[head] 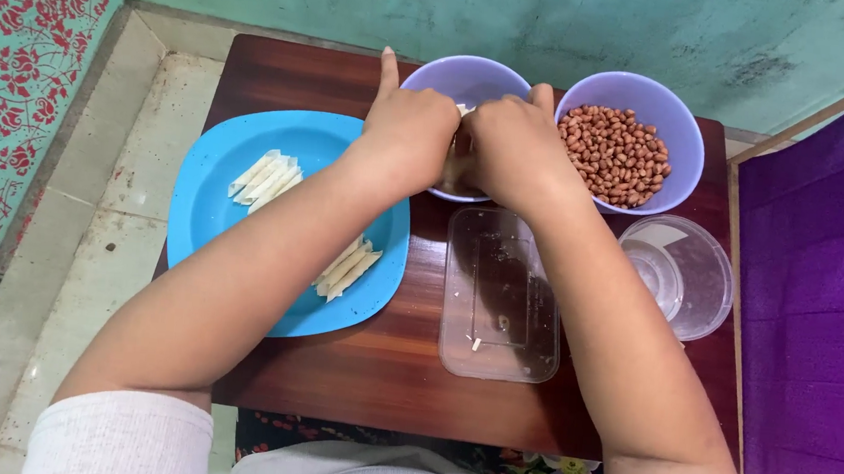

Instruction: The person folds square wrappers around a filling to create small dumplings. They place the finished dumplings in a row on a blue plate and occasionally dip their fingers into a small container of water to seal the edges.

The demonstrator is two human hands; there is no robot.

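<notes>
Both hands meet over a lilac bowl [455, 77] at the back of the small wooden table [381, 374]. My left hand [405, 130] has its fingers curled and the index finger pointing up. My right hand [515, 144] is closed beside it. Together they pinch a small pale piece [464, 110] that barely shows between them. A second lilac bowl [682, 127] to the right is full of peanuts [614, 152]. A blue plate [203, 210] on the left carries two small heaps of pale folded strips [264, 179].
A clear rectangular plastic container [503, 294] lies in front of the bowls, with a clear round lid [680, 277] to its right. A purple cloth [829, 299] hangs at the right. Tiled floor [110, 243] lies to the left.
</notes>
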